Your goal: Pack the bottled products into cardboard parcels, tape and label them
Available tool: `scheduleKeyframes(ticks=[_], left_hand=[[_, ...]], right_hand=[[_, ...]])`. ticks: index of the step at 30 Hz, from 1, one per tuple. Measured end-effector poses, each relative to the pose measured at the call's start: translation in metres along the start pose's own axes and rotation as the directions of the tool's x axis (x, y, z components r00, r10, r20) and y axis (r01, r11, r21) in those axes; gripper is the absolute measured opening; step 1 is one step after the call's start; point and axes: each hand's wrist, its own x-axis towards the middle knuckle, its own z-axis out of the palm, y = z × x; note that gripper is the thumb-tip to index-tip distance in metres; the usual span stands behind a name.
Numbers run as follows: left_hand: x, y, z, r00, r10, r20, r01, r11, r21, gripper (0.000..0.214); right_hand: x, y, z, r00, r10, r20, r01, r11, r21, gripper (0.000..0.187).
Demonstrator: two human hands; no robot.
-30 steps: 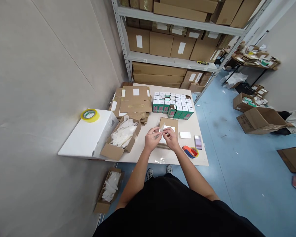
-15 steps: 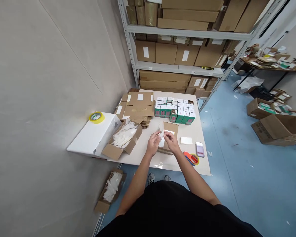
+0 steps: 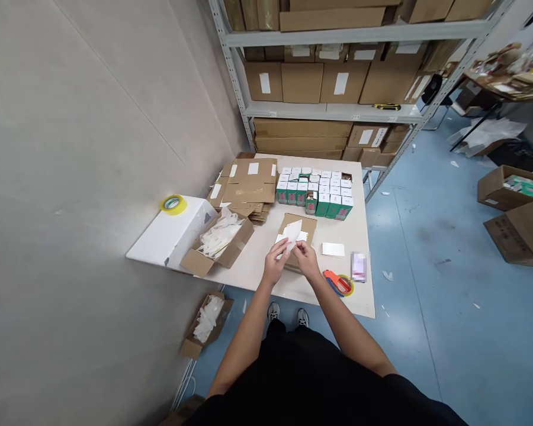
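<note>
Between my two hands is a thin white piece of paper (image 3: 293, 232), held above a brown cardboard box (image 3: 308, 226) with a white label on its top. My left hand (image 3: 275, 262) pinches the paper's left side. At its lower right edge, the fingertips of my right hand (image 3: 306, 258) are closed on it too. Right of the box lie a small white card stack (image 3: 333, 249) and a phone (image 3: 358, 267). An orange-handled tool (image 3: 337, 281) rests against a yellow tape roll (image 3: 349, 287) near the table's front edge.
Rows of green and white boxes (image 3: 322, 204) stand at the table's back. Flattened cartons (image 3: 251, 192) are stacked at back left, behind an open carton of white scraps (image 3: 244, 239). A tape roll (image 3: 173, 205) sits on a white box (image 3: 160, 236). Shelving (image 3: 293, 109) rises behind.
The paper has tilted and now shows more of its face. My view has shifted slightly. Both hands keep hold of the paper above the box.
</note>
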Motion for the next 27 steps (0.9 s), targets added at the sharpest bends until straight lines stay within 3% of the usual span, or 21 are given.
scheduleKeyframes(ticks=[4,11,18,21,23,25,27], left_hand=[[0.001,0.0,0.013,0.991,-0.05,-0.127,0.058,0.997,0.057,0.03],[0.006,0.0,0.025,0.983,-0.099,-0.157,0.098,0.995,-0.014,0.03],[0.001,0.002,0.026,0.973,-0.056,-0.223,0.07,0.996,0.054,0.031],[-0.004,0.002,0.008,0.96,-0.04,-0.277,0.058,0.997,0.056,0.034],[-0.008,-0.002,-0.015,0.935,-0.038,-0.352,0.059,0.997,0.049,0.034],[-0.014,-0.009,-0.046,0.877,-0.048,-0.478,0.075,0.996,0.037,0.033],[-0.024,-0.017,-0.085,0.774,-0.064,-0.63,0.1,0.995,0.021,0.035]], right_hand=[[-0.004,-0.001,-0.014,1.0,0.002,0.012,-0.003,1.0,0.018,0.02],[-0.001,0.0,-0.037,1.0,-0.003,0.003,0.003,1.0,0.019,0.021],[-0.001,-0.007,-0.029,0.993,-0.048,0.108,0.047,0.999,0.012,0.04],[-0.002,-0.005,-0.018,0.99,-0.098,0.1,0.098,0.995,0.006,0.041],[-0.002,-0.002,-0.01,0.99,-0.129,0.065,0.13,0.991,-0.02,0.039],[-0.003,0.002,0.0,0.99,-0.136,0.035,0.138,0.989,-0.052,0.036],[-0.004,0.006,0.011,0.992,-0.123,0.027,0.125,0.99,-0.066,0.033]])
